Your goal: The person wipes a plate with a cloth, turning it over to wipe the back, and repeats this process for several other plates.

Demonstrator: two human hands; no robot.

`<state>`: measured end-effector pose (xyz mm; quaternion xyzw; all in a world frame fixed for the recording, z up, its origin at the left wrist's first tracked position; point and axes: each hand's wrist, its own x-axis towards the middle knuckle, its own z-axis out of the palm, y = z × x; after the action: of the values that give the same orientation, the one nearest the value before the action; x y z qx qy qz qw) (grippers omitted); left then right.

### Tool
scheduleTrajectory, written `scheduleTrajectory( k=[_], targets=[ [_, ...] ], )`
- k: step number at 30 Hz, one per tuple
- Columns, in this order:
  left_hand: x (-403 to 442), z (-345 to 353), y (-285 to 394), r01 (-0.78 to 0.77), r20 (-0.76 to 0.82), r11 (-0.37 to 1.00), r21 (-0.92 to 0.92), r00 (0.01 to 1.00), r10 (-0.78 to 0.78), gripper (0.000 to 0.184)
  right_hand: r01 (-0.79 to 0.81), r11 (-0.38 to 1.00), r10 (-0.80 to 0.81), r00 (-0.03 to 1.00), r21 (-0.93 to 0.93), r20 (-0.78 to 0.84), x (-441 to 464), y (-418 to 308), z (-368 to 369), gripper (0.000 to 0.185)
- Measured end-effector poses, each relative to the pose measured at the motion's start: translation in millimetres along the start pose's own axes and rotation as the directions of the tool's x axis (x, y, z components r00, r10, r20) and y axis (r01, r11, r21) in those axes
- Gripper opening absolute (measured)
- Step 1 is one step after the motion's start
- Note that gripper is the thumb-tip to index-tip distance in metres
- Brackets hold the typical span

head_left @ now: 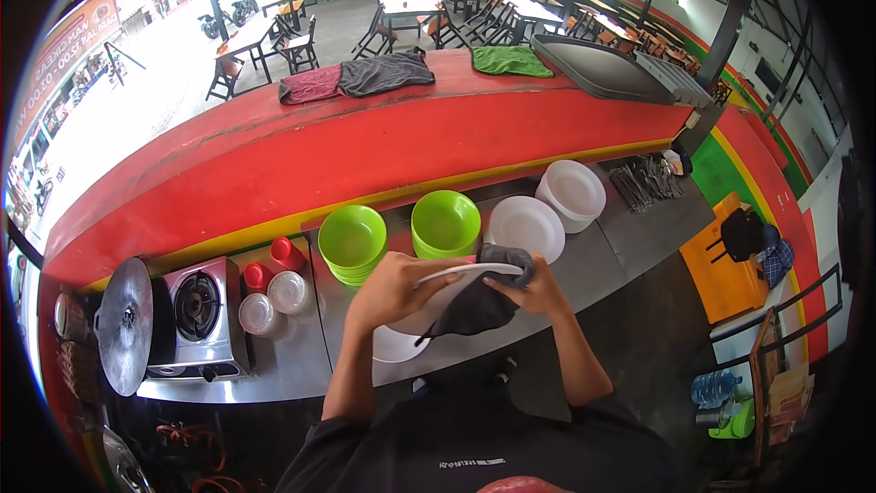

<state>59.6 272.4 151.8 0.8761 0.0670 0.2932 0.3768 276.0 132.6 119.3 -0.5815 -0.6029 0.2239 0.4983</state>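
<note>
White plate point(432, 305) gripped by left hand point(394, 285) above near edge of bench point(630, 248); right hand point(534, 290) clasps dark cloth point(479, 306) against it. Wiping appears incomplete; stacked plates point(527, 230) seem done, lower plate point(399, 346) pending.

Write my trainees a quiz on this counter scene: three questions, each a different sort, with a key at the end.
1. What does the person's right hand hold?
A) A red cup
B) A dark cloth
C) A fork

2. True or false: the person's left hand grips a white plate.

3. Fill in the blank: as the camera sees it, the gas stove stands to the ____ of the green bowls.

Key: 1. B; 2. True; 3. left.
</note>
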Motion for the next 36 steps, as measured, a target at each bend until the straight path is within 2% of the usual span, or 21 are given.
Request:
scheduleTrajectory(
  k=[2, 3, 6, 7, 8, 10, 11, 12, 14, 16, 18, 20, 22, 23, 25, 26, 27, 30, 31, 33, 36],
  targets=[
    [2.4, -11.4, 1.1, -0.047, -0.189, 0.993, -0.112, 0.982, 0.025, 0.024, -0.048, 0.988, 0.080, 0.973, 0.148, -0.217, -6.4, 13.8, 7.9, 0.028],
    [5.0, -11.7, 7.0, -0.043, -0.294, 0.988, -0.149, 0.956, -0.003, 0.025, -0.047, 0.937, 0.171, 0.925, 0.345, -0.338, -10.2, 33.2, 18.1, 0.033],
    [4.6, 9.4, 0.8, 0.074, -0.498, 0.976, -0.203, 0.851, -0.168, 0.027, 0.147, 0.699, 0.439, 0.684, 0.700, -0.582, -4.4, 34.8, 49.4, 0.043],
    [4.7, 31.2, -6.0, 0.096, -0.629, 0.972, -0.216, 0.747, -0.214, 0.031, 0.168, 0.653, 0.488, 0.652, 0.738, -0.580, -3.7, 25.9, 56.2, 0.047],
    [5.6, 51.6, -1.8, 0.132, -0.686, 0.947, -0.294, 0.661, -0.305, 0.038, 0.193, 0.558, 0.550, 0.642, 0.807, -0.534, -3.6, 23.2, 67.2, 0.046],
    [-0.3, 109.7, -9.7, 0.173, -0.799, 0.893, -0.417, 0.399, -0.450, 0.042, 0.238, 0.347, 0.660, 0.626, 0.907, -0.417, -6.0, 19.6, 87.4, 0.043],
    [1.2, 135.5, -12.9, 0.058, -0.843, 0.886, -0.461, 0.285, -0.457, 0.043, 0.189, 0.320, 0.714, 0.596, 0.928, -0.367, -5.1, 18.1, 89.6, 0.039],
    [4.2, 158.7, -15.8, -0.063, -0.868, 0.873, -0.484, 0.165, -0.469, 0.044, 0.139, 0.353, 0.711, 0.603, 0.925, -0.362, -4.9, 17.6, 87.1, 0.039],
    [-1.3, 170.3, -20.4, -0.191, -0.841, 0.820, -0.540, 0.155, -0.518, 0.048, 0.045, 0.412, 0.707, 0.614, 0.910, -0.351, -3.6, 17.8, 79.0, 0.038],
    [-17.3, 162.4, -25.7, -0.174, -0.741, 0.740, -0.649, 0.365, -0.564, 0.052, 0.048, 0.490, 0.663, 0.628, 0.871, -0.408, -5.0, 23.9, 68.1, 0.034],
    [-25.3, 141.6, -33.0, 0.005, -0.663, 0.774, -0.634, 0.512, -0.546, 0.051, 0.023, 0.594, 0.599, 0.654, 0.804, -0.462, -8.8, 35.2, 51.5, 0.029],
    [-27.8, 111.2, -37.4, 0.110, -0.569, 0.801, -0.588, 0.648, -0.506, 0.046, -0.028, 0.718, 0.518, 0.689, 0.696, -0.507, -16.6, 47.7, 25.9, 0.024],
    [-19.1, 70.9, -30.8, 0.141, -0.459, 0.830, -0.540, 0.778, -0.430, 0.036, -0.144, 0.861, 0.398, 0.786, 0.487, -0.472, -23.7, 45.8, 1.1, 0.024],
    [-13.6, 56.8, -21.2, 0.078, -0.399, 0.815, -0.575, 0.842, -0.362, 0.033, -0.187, 0.913, 0.345, 0.830, 0.363, -0.438, -26.8, 41.7, -7.3, 0.024],
    [-7.5, 39.3, -10.6, 0.116, -0.227, 0.924, -0.363, 0.951, -0.209, 0.032, -0.164, 0.980, 0.191, 0.936, 0.114, -0.296, -26.5, 26.5, -18.6, 0.028],
    [-5.4, 33.3, -4.2, 0.111, -0.119, 0.962, -0.249, 0.982, -0.144, 0.032, -0.130, 0.991, 0.125, 0.971, -0.010, -0.206, -25.4, 20.7, -21.8, 0.030],
    [-3.5, 29.1, 5.4, 0.231, 0.078, 0.948, -0.219, 0.973, -0.219, 0.034, -0.116, 0.993, 0.112, 0.983, -0.026, -0.143, -24.5, 18.2, -21.3, 0.030],
    [-2.8, 36.9, 12.7, 0.158, 0.127, 0.974, -0.163, 0.982, -0.138, 0.035, -0.145, 0.987, 0.145, 0.989, -0.073, -0.006, -23.5, 3.2, -30.2, 0.026],
    [-3.5, 43.8, 11.6, 0.100, 0.137, 0.985, -0.140, 0.987, -0.081, 0.039, -0.145, 0.977, 0.153, 0.987, -0.156, 0.041, -21.4, -0.3, -31.2, 0.025],
    [-4.1, 49.2, 14.1, 0.093, 0.164, 0.992, -0.090, 0.983, -0.077, 0.041, -0.140, 0.940, 0.188, 0.973, -0.310, 0.131, -20.3, -5.7, -28.7, 0.022],
    [-5.1, 43.0, 10.3, 0.016, 0.101, 0.994, -0.105, 0.995, -0.005, 0.044, -0.004, 0.997, 0.004, 1.000, -0.073, 0.009, -12.3, -8.8, -20.2, 0.018]
  ],
)
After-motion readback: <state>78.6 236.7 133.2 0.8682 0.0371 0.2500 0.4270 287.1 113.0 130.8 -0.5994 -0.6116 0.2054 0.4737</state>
